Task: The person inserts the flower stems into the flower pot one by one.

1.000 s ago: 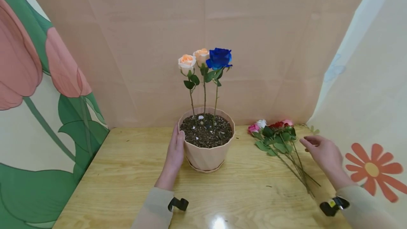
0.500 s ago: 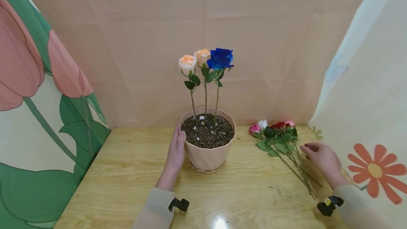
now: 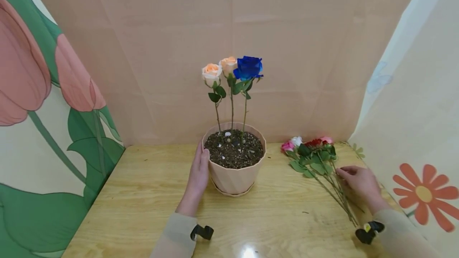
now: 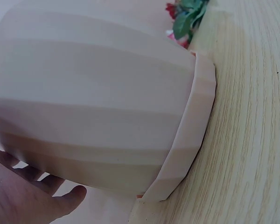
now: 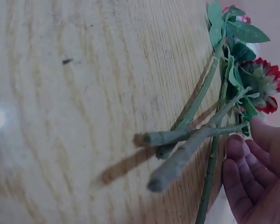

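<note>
Head view: the pot (image 3: pixel 234 180) stands upright in its saucer (image 3: pixel 233 194) on the wooden table (image 3: pixel 150 202), with two peach roses (image 3: pixel 211 74) and a blue rose (image 3: pixel 248 68) rising from its soil (image 3: pixel 234 157). The left hand (image 3: pixel 199 169) rests against the pot's side, fingers extended rather than wrapped round it. To the right, loose roses (image 3: pixel 320 167) lie overlapping, heads toward the backdrop (image 3: pixel 161 51), stems (image 5: pixel 175 161) slanting to the near right. The right hand (image 3: pixel 360 182) is at those stems with thumb and fingers bent; whether it pinches one cannot be told.

The loose roses look artificial and probably light, stiff in the stem and softer in petals and leaves, which could snag on one another; the bare stem below the leaves seems the best hold. The soil-filled pot is likely heavy, its smooth wall perhaps slippery. Tabletop between pot and loose roses gives room leftward; the table's right edge and the flower-print cloth (image 3: pixel 430 114) crowd the right hand.
</note>
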The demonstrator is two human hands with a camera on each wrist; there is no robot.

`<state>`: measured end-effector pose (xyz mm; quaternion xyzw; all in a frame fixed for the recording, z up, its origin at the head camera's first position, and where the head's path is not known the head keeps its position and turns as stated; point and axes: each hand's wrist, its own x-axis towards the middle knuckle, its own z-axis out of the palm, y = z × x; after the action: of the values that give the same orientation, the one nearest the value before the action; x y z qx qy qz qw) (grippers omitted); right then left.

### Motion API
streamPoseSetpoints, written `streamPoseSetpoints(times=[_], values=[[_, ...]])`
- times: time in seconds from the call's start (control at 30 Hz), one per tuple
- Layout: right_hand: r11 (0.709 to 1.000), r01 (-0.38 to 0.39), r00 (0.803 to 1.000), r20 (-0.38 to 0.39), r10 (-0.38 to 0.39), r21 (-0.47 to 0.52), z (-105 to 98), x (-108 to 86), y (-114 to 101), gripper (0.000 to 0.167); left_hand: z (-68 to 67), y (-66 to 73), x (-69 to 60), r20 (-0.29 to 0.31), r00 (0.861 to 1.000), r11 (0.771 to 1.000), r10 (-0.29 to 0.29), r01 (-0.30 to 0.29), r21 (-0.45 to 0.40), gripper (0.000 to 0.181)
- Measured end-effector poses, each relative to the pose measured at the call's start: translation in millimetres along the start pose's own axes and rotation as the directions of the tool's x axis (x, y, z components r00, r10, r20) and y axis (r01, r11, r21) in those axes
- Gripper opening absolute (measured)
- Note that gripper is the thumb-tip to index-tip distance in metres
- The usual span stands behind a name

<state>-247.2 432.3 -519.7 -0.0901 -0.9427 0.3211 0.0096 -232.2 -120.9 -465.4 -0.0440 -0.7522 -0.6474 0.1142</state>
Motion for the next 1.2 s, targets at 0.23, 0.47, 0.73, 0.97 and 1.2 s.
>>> streamPoseSetpoints(times=[0.23, 0.47, 0.73, 0.97, 1.2], values=[[1.000, -0.001, 1.000, 0.016, 0.001, -0.017, 3.9, 2.3, 1.4, 0.063, 1.7, -0.6, 0.1, 0.008, 1.000, 1.000, 0.005, -0.005, -0.018, 0.069], [1.000, 0.001, 1.000, 0.025, -0.001, -0.009, 4.5, 3.1, -4.1, 0.061, 1.7, -2.1, 0.0, 0.004, 1.000, 1.000, 0.007, -0.007, -0.014, 0.069], [1.000, -0.003, 1.000, 0.014, 0.003, -0.024, 4.3, 1.0, -7.9, 0.055, 0.2, -2.8, 0.2, 0.001, 1.000, 1.000, 0.009, -0.009, -0.008, 0.068], [1.000, 0.011, 0.999, -0.052, -0.010, 0.014, -0.6, -6.1, -9.9, 0.057, -0.9, -1.0, -0.1, 0.005, 1.000, 1.000, -0.004, 0.004, -0.001, 0.070], [0.997, -0.014, 0.993, -0.115, 0.022, 0.072, -7.3, -11.3, -11.6, 0.058, -1.0, 0.4, -1.5, 0.003, 1.000, 1.000, -0.003, 0.003, 0.004, 0.068]])
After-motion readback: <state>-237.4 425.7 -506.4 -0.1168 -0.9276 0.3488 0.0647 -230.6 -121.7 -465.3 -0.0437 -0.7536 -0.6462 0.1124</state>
